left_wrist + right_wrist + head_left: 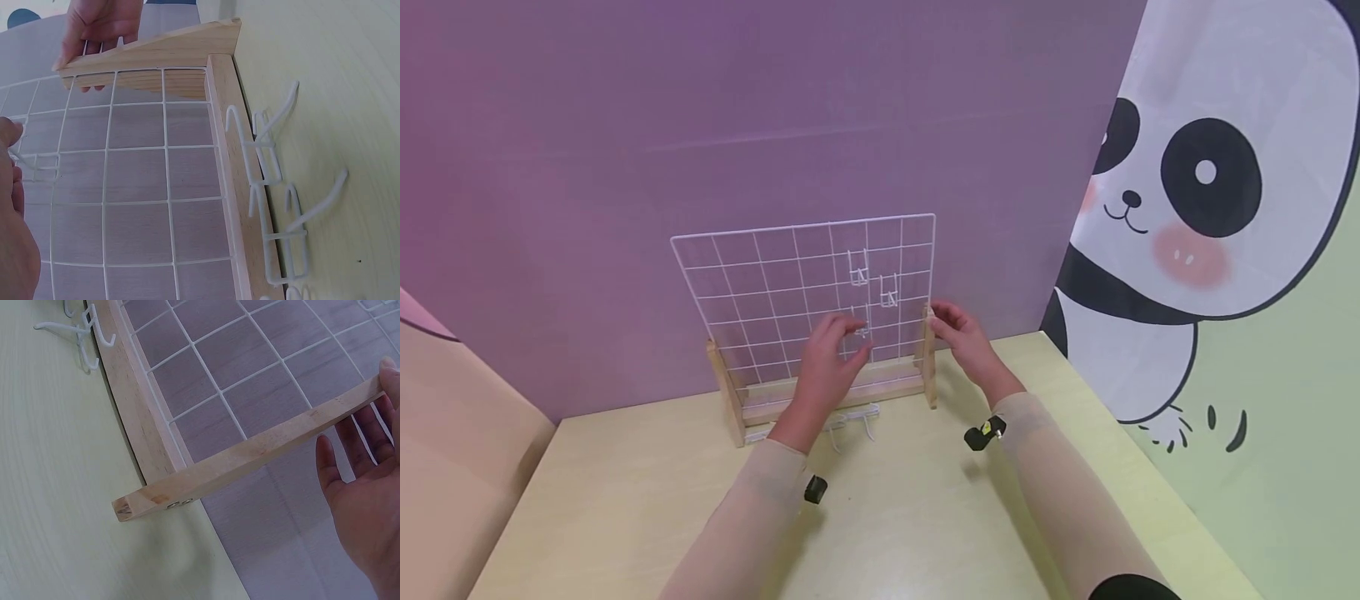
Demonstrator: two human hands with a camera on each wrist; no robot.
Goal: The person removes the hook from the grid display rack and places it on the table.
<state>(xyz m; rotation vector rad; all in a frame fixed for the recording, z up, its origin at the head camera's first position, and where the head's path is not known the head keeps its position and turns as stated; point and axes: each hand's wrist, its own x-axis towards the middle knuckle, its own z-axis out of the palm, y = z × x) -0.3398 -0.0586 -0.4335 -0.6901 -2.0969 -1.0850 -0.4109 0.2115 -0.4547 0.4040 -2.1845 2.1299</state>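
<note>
A white wire grid panel (775,292) stands upright in a wooden stand (880,389). Two white wire hooks hang on its right half, an upper hook (859,276) and a lower hook (889,297). Below them, my left hand (829,367) pinches another hook (44,164) at the grid, between thumb and index finger. My right hand (972,346) grips the upper end of the stand's right side post (262,450), thumb at its front and fingers behind. In the left wrist view, loose hooks (284,234) lie along the stand's base.
The stand rests on a pale wooden table (910,517), near its back edge. Behind it rises a purple wall (775,108). A wall with a panda picture (1210,250) is on the right. Tan panelling (460,450) borders the left side.
</note>
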